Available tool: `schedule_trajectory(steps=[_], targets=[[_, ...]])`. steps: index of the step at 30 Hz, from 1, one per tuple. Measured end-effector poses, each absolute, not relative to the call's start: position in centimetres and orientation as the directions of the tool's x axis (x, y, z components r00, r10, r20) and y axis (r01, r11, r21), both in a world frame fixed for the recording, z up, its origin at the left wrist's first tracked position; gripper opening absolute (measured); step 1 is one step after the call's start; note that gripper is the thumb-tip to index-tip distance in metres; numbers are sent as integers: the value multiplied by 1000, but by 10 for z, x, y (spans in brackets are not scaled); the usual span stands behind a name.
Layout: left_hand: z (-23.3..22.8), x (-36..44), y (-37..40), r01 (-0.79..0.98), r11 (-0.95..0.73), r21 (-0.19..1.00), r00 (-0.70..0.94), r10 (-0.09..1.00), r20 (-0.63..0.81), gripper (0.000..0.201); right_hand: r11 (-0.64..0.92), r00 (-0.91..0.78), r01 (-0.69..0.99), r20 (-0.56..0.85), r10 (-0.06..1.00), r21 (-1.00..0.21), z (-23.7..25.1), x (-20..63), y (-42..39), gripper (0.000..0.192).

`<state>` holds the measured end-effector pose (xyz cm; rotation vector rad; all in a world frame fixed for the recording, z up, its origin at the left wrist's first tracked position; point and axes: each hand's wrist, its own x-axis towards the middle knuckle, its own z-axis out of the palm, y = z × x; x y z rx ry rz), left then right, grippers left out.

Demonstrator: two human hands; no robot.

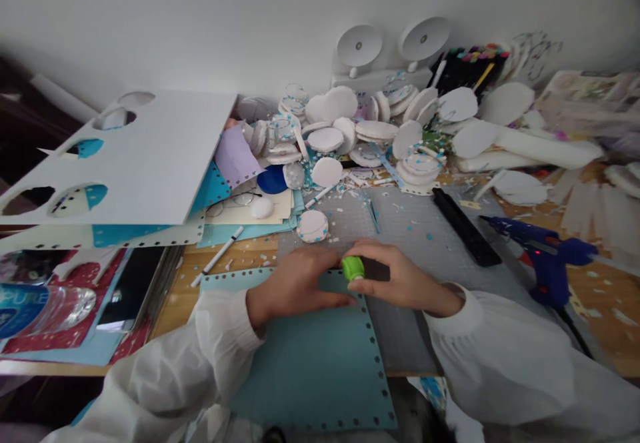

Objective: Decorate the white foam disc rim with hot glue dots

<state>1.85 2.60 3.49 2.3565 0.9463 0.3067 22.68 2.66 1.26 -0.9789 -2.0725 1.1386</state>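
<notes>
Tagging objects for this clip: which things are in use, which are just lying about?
In use:
- left hand, flat on the blue sheet
- right hand, gripping the green punch at the sheet's top edge
- grey mat underneath

Lying about:
- glue gun
- black bar
- white discs
- white board
- water bottle
- markers

soft even daylight, warped blurry edges

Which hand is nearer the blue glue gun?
Right. The right hand grips a green punch at the teal sheet's top edge, with the glue gun lying further right on the mat. The left hand presses the sheet beyond the punch, further away.
</notes>
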Motion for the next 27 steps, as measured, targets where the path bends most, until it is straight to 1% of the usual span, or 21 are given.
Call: schedule_trajectory(steps=[3, 4, 6, 8, 10, 12, 15, 17, 22, 27], targets=[[31, 17, 24, 576, -599, 556, 731, 682, -22, 23, 177, -460, 245, 47, 887, -953, 12, 227, 30, 32], [29, 17, 24, 590, -605, 534, 730, 683, -33, 21, 114, -414, 204, 20, 910, -972, 11, 228, 31, 33], [27, 17, 23, 615, -617, 490, 726, 686, -48, 23, 10, -339, 133, -36, 940, -991, 8, 228, 34, 34], [24, 16, 21, 627, -624, 466, 723, 690, -49, 25, -46, -287, 103, -74, 955, -994, 7, 228, 36, 32], [22, 16, 19, 622, -621, 477, 717, 696, -28, 23, -68, -255, 106, -94, 962, -992, 8, 227, 38, 30], [19, 16, 16, 599, -615, 512, 706, 708, 24, 22, -89, -249, 93, -109, 962, -992, 9, 226, 37, 29], [13, 15, 12, 535, -630, 564, 692, 709, 136, 34, -124, -267, 46, -132, 955, -991, 10, 225, 35, 32], [8, 15, 10, 498, -647, 577, 694, 697, 182, 43, -127, -271, 30, -130, 954, -991, 10, 224, 34, 34], [0, 14, 12, 522, -645, 558, 681, 709, 183, 62, -148, -292, 23, -148, 945, -989, 7, 221, 32, 35], [0, 13, 13, 552, -666, 501, 697, 699, 161, 65, -121, -310, 89, -143, 940, -989, 5, 220, 32, 37]])
